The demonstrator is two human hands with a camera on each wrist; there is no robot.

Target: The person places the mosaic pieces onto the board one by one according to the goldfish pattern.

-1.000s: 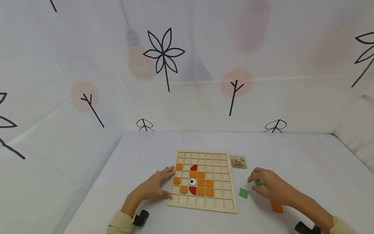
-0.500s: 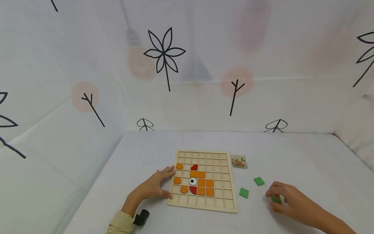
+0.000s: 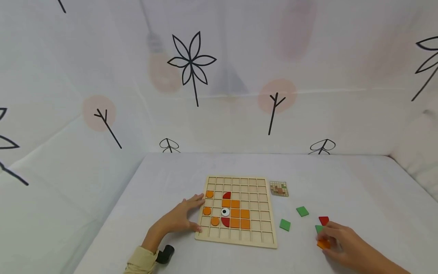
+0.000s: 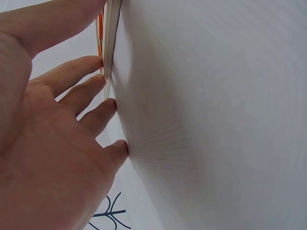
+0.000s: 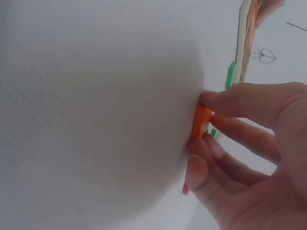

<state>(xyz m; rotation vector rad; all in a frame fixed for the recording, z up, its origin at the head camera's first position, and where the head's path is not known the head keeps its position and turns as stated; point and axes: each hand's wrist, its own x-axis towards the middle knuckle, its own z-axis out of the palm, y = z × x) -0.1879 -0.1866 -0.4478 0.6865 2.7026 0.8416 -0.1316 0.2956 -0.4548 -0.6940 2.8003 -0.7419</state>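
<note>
A wooden grid board (image 3: 254,186) lies flat, holding orange squares (image 3: 235,213), orange discs (image 3: 207,211), red quarter-round pieces and an eye disc (image 3: 225,212). My left hand (image 3: 179,217) is spread along its left edge, thumb and fingertips touching the rim. To the right of the board, my right hand (image 3: 347,245) pinches an orange square tile (image 5: 201,120) between thumb and fingers, close to the tabletop. Just beyond its fingers are a partly covered green tile (image 3: 319,229) and a red piece (image 3: 323,220).
Two more green tiles (image 3: 302,211) lie between board and right hand, one (image 3: 285,225) nearer the board. A small pattern card (image 3: 279,188) is beside the board's upper right corner. Patterned white cloth (image 3: 232,125) rises behind the table.
My right hand has moved right and nearer to me, from over a green tile to the orange square, which it now pinches. The red piece has come into view. My left hand stays put.
</note>
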